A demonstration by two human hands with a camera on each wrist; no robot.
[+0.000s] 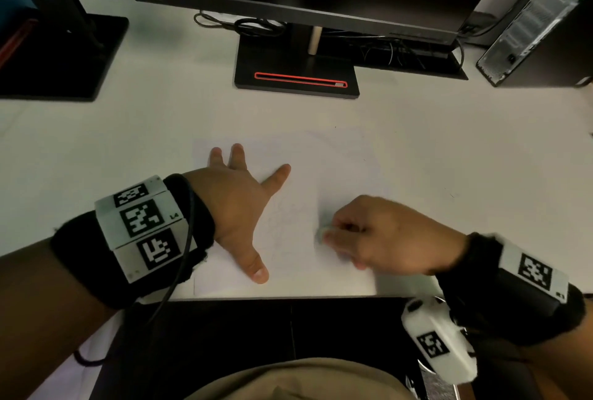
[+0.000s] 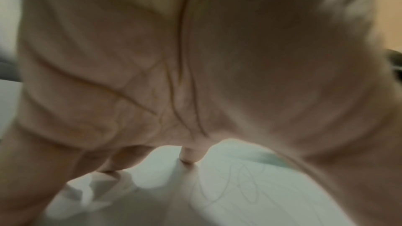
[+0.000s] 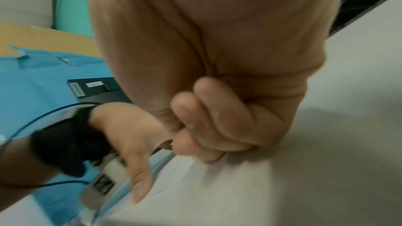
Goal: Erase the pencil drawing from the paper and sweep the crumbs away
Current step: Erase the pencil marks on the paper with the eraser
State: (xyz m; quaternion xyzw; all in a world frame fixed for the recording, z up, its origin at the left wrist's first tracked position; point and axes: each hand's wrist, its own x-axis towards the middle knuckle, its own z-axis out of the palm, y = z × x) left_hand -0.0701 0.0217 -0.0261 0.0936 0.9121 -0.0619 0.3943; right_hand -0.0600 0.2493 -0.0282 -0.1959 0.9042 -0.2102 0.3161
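Right hand (image 1: 382,236) pinches a pale eraser (image 1: 322,233) onto the paper (image 1: 340,168); left hand (image 1: 237,207) lies flat with fingers spread, holding nothing. Faint drawing (image 1: 288,217) lies between them.

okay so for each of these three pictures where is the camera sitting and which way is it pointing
Head: worn on the head, facing down at the paper; both wrists show.
Left wrist: under the left hand, along the palm to faint pencil lines.
Right wrist: along the curled right hand toward the left hand.
Shared: left hand, all three views.
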